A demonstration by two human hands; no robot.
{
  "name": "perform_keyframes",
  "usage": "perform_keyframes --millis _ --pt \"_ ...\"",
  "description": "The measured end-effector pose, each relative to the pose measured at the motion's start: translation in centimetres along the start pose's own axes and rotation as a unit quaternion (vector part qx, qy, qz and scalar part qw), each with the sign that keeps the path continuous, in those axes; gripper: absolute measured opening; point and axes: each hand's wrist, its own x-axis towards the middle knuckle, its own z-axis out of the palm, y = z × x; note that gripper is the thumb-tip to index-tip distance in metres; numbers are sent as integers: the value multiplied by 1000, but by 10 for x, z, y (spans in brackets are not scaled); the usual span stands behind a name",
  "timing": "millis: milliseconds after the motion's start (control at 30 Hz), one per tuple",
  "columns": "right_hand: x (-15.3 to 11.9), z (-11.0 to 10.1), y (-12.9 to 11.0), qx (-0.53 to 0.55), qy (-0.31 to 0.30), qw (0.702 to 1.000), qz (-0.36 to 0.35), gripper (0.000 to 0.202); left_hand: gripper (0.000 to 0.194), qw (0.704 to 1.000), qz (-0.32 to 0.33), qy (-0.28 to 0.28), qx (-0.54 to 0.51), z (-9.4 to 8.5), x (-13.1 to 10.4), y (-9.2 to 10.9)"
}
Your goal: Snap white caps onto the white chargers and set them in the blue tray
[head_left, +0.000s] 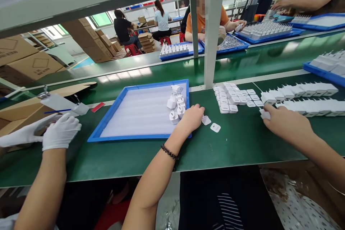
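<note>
My left hand (191, 116), with a dark bead bracelet on its wrist, rests curled at the right edge of a blue tray (107, 126) lined with white foam. Several white charger plugs (175, 105) stand in the tray just left of that hand. Its fingers hide whatever is under them. Two loose white chargers (215, 127) lie flat on the green table just right of it. My right hand (281, 123) reaches right and pinches a white charger (265, 114) at the near end of long rows of chargers (299, 95).
A block of white chargers (229, 97) lies between my hands, behind it a grey post (212, 32). A co-worker's white-gloved hands (60, 132) work at the left by a cardboard box (18, 113). Other people sit beyond the green conveyor with blue trays (265, 30).
</note>
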Motion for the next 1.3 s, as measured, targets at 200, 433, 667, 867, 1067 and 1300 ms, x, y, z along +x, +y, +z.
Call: perform_keyframes --millis 200,433,667,867,1067,1300 --pt "3 -5 -53 133 -11 983 -125 33 43 999 -11 13 -52 4 3 1" --pt "60 13 -129 313 5 933 -180 24 21 984 -14 76 -162 7 4 -12" --pt "65 22 -129 482 -6 848 -220 25 12 928 -31 189 -320 10 14 -17" --pt "73 19 -119 645 -77 742 -168 29 57 884 11 244 -399 14 16 -9" --pt "90 12 -107 787 -55 614 -14 33 70 984 54 83 -147 14 19 -6" --pt "80 5 -110 852 -133 504 40 28 27 982 25 73 -173 14 21 -3"
